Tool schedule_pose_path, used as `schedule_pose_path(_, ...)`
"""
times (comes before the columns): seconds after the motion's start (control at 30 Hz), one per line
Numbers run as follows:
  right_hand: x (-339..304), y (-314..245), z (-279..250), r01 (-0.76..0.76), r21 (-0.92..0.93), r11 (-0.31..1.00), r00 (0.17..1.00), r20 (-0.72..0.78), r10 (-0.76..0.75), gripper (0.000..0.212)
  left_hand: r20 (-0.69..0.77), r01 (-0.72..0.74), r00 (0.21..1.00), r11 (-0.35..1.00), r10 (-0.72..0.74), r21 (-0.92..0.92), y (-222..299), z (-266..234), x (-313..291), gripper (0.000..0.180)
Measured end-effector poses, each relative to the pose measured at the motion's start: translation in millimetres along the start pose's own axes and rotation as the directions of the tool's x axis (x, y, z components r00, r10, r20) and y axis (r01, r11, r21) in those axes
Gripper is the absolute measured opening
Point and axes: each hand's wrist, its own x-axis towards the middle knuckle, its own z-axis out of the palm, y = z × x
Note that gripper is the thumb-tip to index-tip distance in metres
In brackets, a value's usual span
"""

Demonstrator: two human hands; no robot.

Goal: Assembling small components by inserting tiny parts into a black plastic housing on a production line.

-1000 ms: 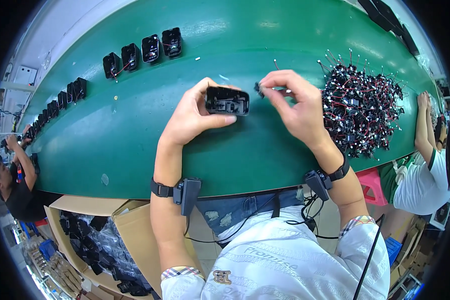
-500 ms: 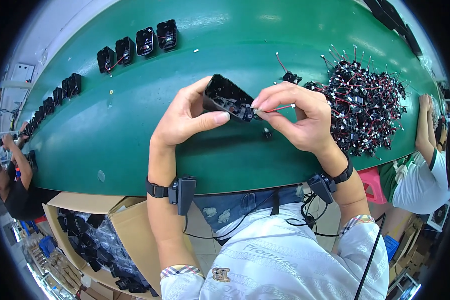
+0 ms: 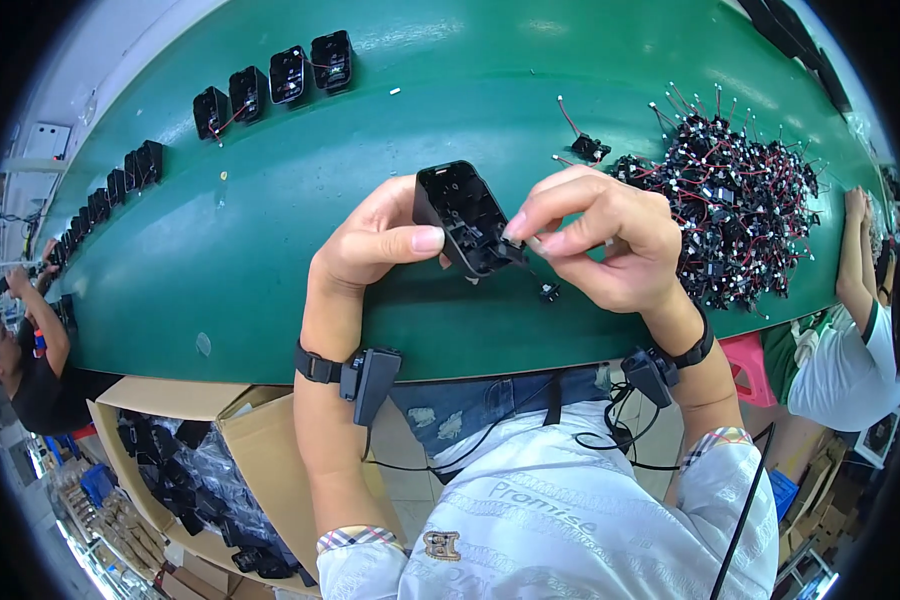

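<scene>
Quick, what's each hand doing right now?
Left hand: closed, holding the black housing.
Right hand: bent at the housing's edge; whether it's pinching anything can't be told.

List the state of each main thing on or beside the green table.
Black housing: open, tilted, held
Left hand: gripping the housing
Right hand: at the housing's near end, grip unclear
Row of four housings: open, lined up
Wired parts: heaped
Cardboard box: open, holding black parts

From afar I see the housing (image 3: 475, 203) as smooth black plastic, the tabletop (image 3: 240, 270) glossy, the box (image 3: 278, 465) matt cardboard, the shirt (image 3: 540, 470) shiny cloth.
</scene>
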Motion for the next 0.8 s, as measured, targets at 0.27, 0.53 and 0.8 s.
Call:
schedule_pose_path(0.27, 4.1, -12.5, 7.2, 0.228, -0.253, 0.940, 0.973, 0.027, -0.229, 0.025, 0.097, 0.053, 0.995, 0.988, -0.040, -0.146, -4.7, 3.5, 1.4, 0.057)
schedule_pose_path(0.53, 2.4, -8.6, 12.6, 0.284, -0.244, 0.927, 0.959, 0.070, -0.276, 0.020, 0.156, 0.051, 0.988, 0.976, -0.018, -0.210, -14.2, -0.5, 0.8, 0.060)
schedule_pose_path(0.8, 5.3, -15.9, 9.7, -0.154, -0.104, 0.983, 0.988, 0.002, 0.155, 0.026, 0.039, -0.005, 0.999, 0.999, 0.007, -0.034, -12.2, 7.8, 11.3, 0.053)
